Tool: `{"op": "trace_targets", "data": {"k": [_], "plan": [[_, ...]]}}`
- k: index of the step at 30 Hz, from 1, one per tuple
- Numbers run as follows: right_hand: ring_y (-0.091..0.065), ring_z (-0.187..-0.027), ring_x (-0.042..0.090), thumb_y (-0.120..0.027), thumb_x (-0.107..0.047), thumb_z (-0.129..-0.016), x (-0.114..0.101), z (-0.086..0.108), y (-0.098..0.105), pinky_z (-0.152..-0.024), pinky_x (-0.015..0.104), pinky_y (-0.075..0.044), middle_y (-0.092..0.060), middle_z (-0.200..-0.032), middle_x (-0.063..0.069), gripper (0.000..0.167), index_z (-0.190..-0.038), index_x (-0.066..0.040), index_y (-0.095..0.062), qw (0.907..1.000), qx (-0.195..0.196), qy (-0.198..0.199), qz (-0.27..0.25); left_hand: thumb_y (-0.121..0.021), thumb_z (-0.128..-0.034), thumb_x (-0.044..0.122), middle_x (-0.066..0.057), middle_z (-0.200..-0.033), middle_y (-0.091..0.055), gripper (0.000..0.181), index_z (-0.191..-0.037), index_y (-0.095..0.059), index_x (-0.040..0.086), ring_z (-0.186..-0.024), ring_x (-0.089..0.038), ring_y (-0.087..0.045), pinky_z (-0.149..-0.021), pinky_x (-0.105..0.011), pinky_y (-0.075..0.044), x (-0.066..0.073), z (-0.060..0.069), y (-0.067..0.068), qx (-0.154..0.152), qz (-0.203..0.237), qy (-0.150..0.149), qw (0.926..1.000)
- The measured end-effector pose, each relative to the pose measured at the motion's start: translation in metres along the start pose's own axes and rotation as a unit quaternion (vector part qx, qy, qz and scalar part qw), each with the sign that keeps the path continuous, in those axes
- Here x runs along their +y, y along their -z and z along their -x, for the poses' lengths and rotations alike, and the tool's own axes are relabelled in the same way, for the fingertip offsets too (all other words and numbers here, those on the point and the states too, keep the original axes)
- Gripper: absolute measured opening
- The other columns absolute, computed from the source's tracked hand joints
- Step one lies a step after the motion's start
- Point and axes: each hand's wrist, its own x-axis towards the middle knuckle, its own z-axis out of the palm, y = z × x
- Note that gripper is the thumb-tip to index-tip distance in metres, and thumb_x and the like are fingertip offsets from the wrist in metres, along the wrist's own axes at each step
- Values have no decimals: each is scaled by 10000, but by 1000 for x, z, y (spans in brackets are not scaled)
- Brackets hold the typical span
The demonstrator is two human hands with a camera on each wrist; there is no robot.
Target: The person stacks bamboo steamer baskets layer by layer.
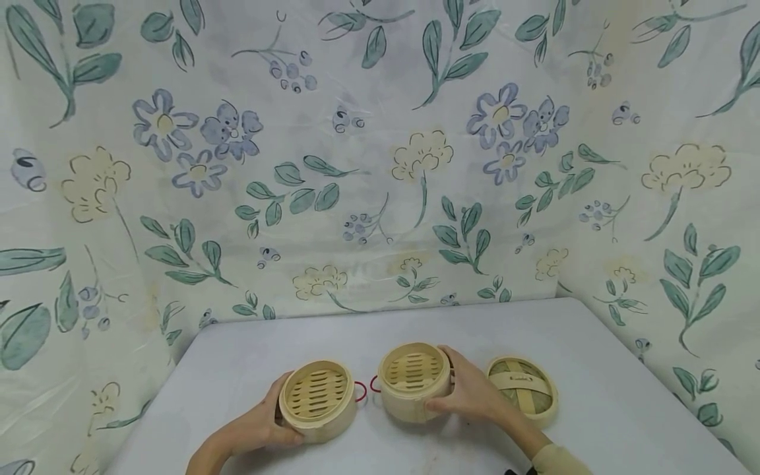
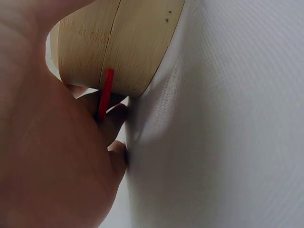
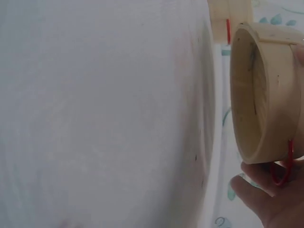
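A round bamboo steamer basket (image 1: 329,422) with a slatted base and a red loop handle sits at the left of the pair. My left hand (image 1: 258,425) grips its left side, thumb at the front; in the left wrist view, the basket's wall (image 2: 128,47) meets the cloth beside a red loop. To the right, a second steamer basket (image 1: 410,406) is held by my right hand (image 1: 469,396) around its right side. The right wrist view shows this basket (image 3: 280,90) raised off the table, its hollow underside visible. A small gap separates the two baskets.
A woven bamboo steamer lid (image 1: 525,389) with a strap handle lies on the white table (image 1: 255,349), just right of my right hand. Floral sheeting (image 1: 368,218) rises behind the table and along both sides.
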Motion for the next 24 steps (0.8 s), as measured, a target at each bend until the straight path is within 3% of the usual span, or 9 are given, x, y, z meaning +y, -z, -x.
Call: {"op": "trace_targets", "data": {"k": [7, 15, 24], "plan": [[-551, -1259, 275, -846, -545, -664, -10, -6, 1, -1000, 443, -491, -497, -1433, 80, 1082, -1502, -84, -340, 9995, 207, 218, -79, -844, -709, 272, -286, -1602, -80, 1241, -1551, 42, 57, -1463, -519, 9, -1093, -718, 18, 1, 1, -2, 79, -131, 6, 9999], [-538, -1269, 226, -836, -561, -681, -39, -22, -10, -973, 404, -508, -482, -1442, 10, 1054, -1510, -159, -323, 9968, 280, 652, -354, -852, -694, 267, -271, -1589, -139, 1228, -1545, 8, 55, -1467, -500, -49, -1105, -703, 10, 5, 2, -1, 122, -140, -167, 9997], [-532, -1262, 153, -842, -556, -673, -71, -41, -39, -1019, 392, -480, -491, -1410, -65, 1029, -1495, -210, -328, 9939, 132, 1031, -377, -872, -684, 277, -280, -1529, -279, 1202, -1528, -68, -13, -1424, -479, -247, -1123, -697, -104, 4, 2, -3, 288, -187, -234, 9991]]}}
